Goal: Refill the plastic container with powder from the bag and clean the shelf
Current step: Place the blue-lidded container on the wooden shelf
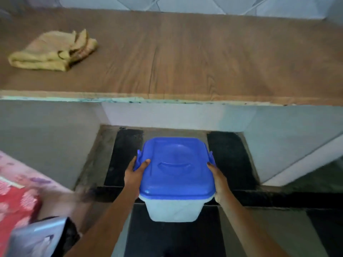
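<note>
Both hands hold a tub (173, 210) between them, in front of and below the shelf (185, 58). The left hand (134, 176) grips the tub's left side with its thumb laid over the edge of the lid (175, 167) and its fingers wrapped round the side, next to a raised blue clip. The right hand (219, 182) clasps the right side, fingers curled against the tub wall under the lid rim and by the clip there. Neither hand is open; both are closed on the tub.

The tub is whitish and translucent, and its blue lid sits fully on, with a curved recess moulded in the middle. Whether the tub rests on anything cannot be told; beneath it lies a floor (232, 160) of dark and pale tiles running back into a recess under the shelf.

The shelf is a brown wood-grain surface across the upper part of the view, its front edge chipped and pale. A crumpled yellowish cloth (52, 51) lies near the surface's left end, well apart from the tub. The rest of the surface shows only wood grain.

At the lower left corner of the view a silvery bag (37, 238) shows, blurred, beside some red and pink patterned fabric (16, 197).
</note>
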### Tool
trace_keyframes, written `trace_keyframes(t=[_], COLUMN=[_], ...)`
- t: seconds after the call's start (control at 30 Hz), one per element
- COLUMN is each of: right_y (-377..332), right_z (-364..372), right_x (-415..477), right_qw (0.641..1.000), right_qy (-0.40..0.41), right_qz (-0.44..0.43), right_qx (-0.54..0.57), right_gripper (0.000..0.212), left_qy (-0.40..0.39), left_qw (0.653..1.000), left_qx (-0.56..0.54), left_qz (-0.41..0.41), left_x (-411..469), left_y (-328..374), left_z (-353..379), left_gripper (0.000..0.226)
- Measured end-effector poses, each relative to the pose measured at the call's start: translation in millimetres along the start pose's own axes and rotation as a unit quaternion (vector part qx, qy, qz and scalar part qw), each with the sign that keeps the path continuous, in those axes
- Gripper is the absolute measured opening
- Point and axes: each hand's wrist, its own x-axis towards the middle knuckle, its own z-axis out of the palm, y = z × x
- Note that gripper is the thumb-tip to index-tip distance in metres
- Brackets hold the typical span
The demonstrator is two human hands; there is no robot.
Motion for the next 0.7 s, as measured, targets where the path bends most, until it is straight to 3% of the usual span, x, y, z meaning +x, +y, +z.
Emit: trace_keyframes(t=[0.1, 0.2, 0.27, 0.4, 0.53, 0.7], right_y=[-33, -62, -76, -93, -118, -181], right_z=[-5, -11, -19, -32, -45, -47], right_x=[-81, -157, -202, -266, -321, -374], right_qw=[1.000, 1.000, 1.000, 0.999, 0.998, 0.991], right_qy=[0.003, -0.021, -0.023, -0.027, -0.041, -0.061], right_qz=[0.009, 0.008, -0.001, -0.006, -0.010, -0.090], right_qx=[0.000, 0.010, 0.014, 0.026, 0.053, 0.079], right_gripper=[0.024, 0.043, 0.032, 0.036, 0.022, 0.011], left_qy=[0.009, 0.023, 0.019, 0.018, 0.008, -0.057], left_qw=[1.000, 1.000, 0.999, 0.999, 0.998, 0.993], left_qx=[-0.001, 0.014, 0.028, 0.017, -0.020, -0.016], left_qz=[-0.015, -0.010, 0.003, 0.035, 0.061, 0.100], left_x=[-81, -150, -191, -260, -314, -366], left_y=[34, 67, 87, 114, 143, 218], left_z=[-27, -49, -59, -77, -87, -90], left_gripper=[0.070, 0.067, 0.067, 0.067, 0.059, 0.055])
